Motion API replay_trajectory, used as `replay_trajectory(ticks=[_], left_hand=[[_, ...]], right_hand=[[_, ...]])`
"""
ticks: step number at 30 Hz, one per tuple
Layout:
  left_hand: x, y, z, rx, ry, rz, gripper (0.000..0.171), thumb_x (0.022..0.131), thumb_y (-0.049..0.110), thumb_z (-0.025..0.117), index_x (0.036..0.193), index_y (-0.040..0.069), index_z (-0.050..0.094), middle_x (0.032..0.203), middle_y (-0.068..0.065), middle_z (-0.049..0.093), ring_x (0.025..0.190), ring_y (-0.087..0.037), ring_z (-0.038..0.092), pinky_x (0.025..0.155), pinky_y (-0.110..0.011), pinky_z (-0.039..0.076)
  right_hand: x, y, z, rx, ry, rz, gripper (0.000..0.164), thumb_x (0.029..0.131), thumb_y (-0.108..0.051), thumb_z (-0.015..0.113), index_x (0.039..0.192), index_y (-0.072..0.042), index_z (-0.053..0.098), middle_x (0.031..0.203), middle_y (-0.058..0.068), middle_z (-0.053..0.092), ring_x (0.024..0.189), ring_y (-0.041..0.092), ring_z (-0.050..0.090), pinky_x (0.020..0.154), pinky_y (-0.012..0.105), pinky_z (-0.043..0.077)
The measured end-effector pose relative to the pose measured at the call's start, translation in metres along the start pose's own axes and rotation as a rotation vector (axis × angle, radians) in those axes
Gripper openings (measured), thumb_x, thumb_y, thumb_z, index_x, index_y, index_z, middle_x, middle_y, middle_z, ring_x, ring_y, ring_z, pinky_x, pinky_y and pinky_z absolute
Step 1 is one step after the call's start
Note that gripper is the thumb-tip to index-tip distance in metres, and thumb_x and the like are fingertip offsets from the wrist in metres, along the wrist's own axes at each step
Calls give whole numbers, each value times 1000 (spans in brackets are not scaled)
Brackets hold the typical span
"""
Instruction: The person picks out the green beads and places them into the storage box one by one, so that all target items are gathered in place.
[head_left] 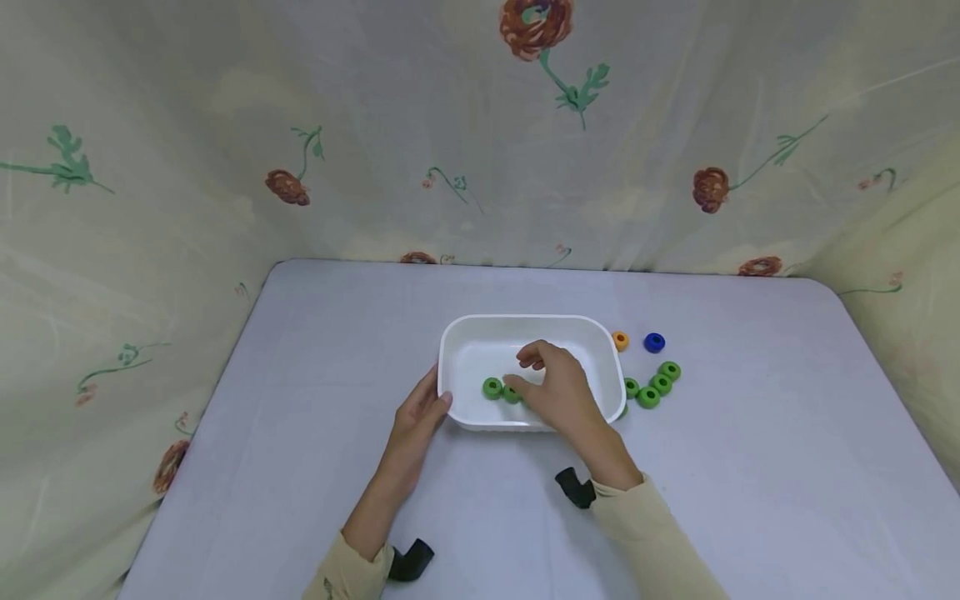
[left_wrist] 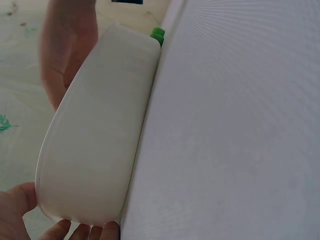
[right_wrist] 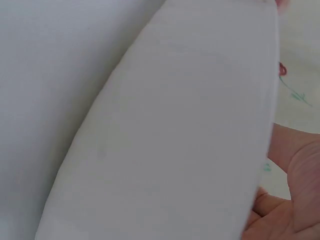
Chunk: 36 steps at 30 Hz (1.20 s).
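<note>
A white rectangular tray [head_left: 532,423] stands on the table. My left hand [head_left: 412,421] grips its left end, thumb at the rim and fingers against the outer wall; in the left wrist view the fingertips [left_wrist: 107,231] line the wall's lower part. My right hand [head_left: 562,392] is over the inside of the tray, fingers bent and thumb apart from them, with nothing visible between. Below the thumb lies a green ring-shaped bead [head_left: 512,394], partly covered by it. Another green bead [head_left: 492,387] sits just left of that one. The right wrist view shows mostly the tray's wall [right_wrist: 165,125].
Right of the tray lie an orange bead [head_left: 620,340], a blue bead [head_left: 654,342] and several green beads [head_left: 662,383], some close against its wall. The table [head_left: 322,333] has a pale cloth, and a flowered curtain [head_left: 375,125] hangs behind its back edge.
</note>
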<state>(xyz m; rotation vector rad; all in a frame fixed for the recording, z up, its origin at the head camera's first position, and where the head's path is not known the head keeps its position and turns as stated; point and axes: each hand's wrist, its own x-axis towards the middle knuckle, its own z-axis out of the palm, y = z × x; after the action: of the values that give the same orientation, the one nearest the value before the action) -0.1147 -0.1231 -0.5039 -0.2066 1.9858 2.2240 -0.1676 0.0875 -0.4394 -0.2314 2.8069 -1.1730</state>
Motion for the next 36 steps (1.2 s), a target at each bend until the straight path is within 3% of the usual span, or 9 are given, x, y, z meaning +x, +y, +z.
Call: replay_trajectory(ticks=[8,18,20,27,36], left_hand=[[2,0,2,6,5,9,58,103,23,56,157,22,34,166,1,28,156,-17,25,126,-35,30],[0,0,3,19,8,-5,58,103,25,56,157,22,34,167,2,28,156,-17,25,126,-36,30],[0,0,3,23,11,-2,58,103,25,56,157,22,35,166,1,28,156,-18,26,126,-36,30],[-1,-1,3,29,10,-22,57,103,26,56,156,23,36,166,2,30,155,-18,28,126,-37,31],[0,1,3,34,17,-13,56,103,26,56,156,24,36,166,3,30,155,-18,28,126,-37,32]], right_hand=[[-19,10,-17,95,141,-46,33,89,-21,77,117,-5,69,101,9,74,102,27,68,96,45,57],[-40,34,-39,125,226,-9,27,91,-20,75,113,-5,71,104,10,75,101,26,68,95,46,58],[-43,40,-44,134,253,10,26,91,-20,75,112,-5,71,104,10,75,99,21,68,93,41,58],[-51,64,-59,147,358,83,25,91,-18,76,111,-5,72,105,9,75,88,-9,59,81,5,52],[-54,92,-75,160,431,165,23,92,-17,74,111,-4,73,106,8,74,84,-15,58,79,0,49]])
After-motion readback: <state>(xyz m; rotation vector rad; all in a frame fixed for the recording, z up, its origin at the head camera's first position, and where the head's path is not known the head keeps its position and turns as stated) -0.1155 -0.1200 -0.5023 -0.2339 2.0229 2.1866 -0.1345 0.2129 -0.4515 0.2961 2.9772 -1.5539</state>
